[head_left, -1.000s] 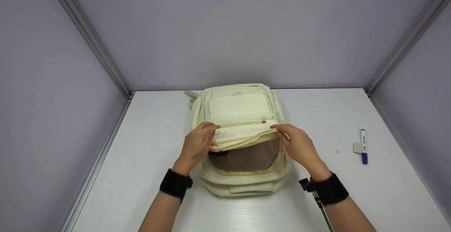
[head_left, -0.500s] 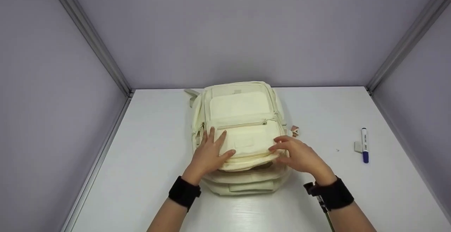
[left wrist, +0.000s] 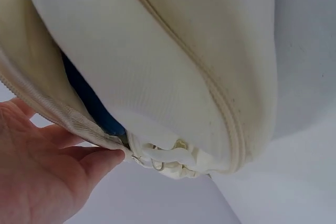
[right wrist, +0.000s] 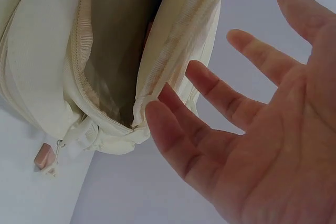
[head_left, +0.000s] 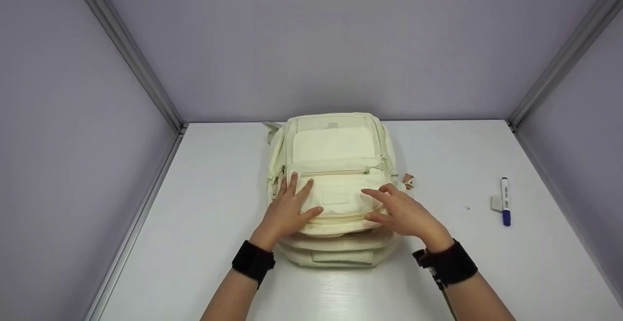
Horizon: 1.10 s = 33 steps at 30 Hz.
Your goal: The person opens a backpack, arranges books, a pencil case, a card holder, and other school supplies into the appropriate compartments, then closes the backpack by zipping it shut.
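Observation:
A cream backpack (head_left: pixel 333 145) lies on the white table with its front pocket (head_left: pixel 348 192) facing up. My left hand (head_left: pixel 287 214) rests with spread fingers on the pocket's left side; in the left wrist view its thumb and fingers lie along the zippered edge (left wrist: pixel 52 111). Something dark blue (left wrist: pixel 89 100) shows inside the opening. My right hand (head_left: pixel 406 214) is over the pocket's lower right, fingers loosely bent. In the right wrist view those fingers (right wrist: pixel 210 95) are spread beside the edge of the unzipped compartment (right wrist: pixel 113 51), holding nothing.
A pink charm (head_left: pixel 408 181) hangs at the backpack's right side. To the right lie a blue-capped marker (head_left: pixel 505 199), a small pale block (head_left: pixel 496 203) and a tiny white scrap (head_left: pixel 467 208). Grey walls (head_left: pixel 331 43) enclose the table (head_left: pixel 214 189).
Both hands have let go of the raised pocket flap, which has dropped toward me over the wide opening. The left hand now lies flat on it; the right has shifted slightly left.

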Each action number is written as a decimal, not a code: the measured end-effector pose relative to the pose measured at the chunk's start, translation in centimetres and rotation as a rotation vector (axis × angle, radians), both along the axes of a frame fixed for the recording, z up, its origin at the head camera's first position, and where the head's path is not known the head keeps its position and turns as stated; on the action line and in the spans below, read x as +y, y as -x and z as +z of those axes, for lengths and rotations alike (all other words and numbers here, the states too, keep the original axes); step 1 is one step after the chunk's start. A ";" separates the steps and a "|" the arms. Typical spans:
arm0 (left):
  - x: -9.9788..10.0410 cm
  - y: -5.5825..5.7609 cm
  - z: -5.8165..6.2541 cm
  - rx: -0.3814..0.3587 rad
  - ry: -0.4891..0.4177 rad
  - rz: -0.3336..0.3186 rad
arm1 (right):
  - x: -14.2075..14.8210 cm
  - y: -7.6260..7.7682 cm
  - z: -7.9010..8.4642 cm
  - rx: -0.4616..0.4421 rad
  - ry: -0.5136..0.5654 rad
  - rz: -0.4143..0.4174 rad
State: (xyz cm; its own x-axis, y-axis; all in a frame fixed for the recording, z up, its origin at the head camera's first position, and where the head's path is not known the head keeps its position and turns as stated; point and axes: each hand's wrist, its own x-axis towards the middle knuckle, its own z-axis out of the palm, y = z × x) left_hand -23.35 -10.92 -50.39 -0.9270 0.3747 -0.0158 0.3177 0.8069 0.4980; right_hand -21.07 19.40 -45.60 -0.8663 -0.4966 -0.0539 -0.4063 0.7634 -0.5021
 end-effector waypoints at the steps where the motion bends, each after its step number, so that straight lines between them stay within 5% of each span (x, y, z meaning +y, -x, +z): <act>1: -0.1 0.1 0.0 0.001 -0.002 -0.002 | -0.2 0.1 0.0 0.001 -0.009 -0.003; 13: 0.7 1.3 -0.2 0.018 0.020 -0.006 | -3.3 1.5 -0.3 0.327 -0.156 -0.057; 26: 1.4 2.4 0.2 0.026 0.090 -0.004 | -6.3 3.8 -1.3 0.175 -0.218 -0.084; 33: -0.1 3.4 0.6 0.134 -0.062 0.017 | -6.7 4.0 -1.8 0.151 -0.257 -0.098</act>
State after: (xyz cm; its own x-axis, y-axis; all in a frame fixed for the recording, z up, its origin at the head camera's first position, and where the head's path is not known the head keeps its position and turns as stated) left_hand -26.79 -10.98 -49.75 -0.9256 0.3551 0.1313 0.3710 0.7818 0.5011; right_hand -25.05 12.68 -47.36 -0.9172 -0.3971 -0.0335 -0.3800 0.8967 -0.2269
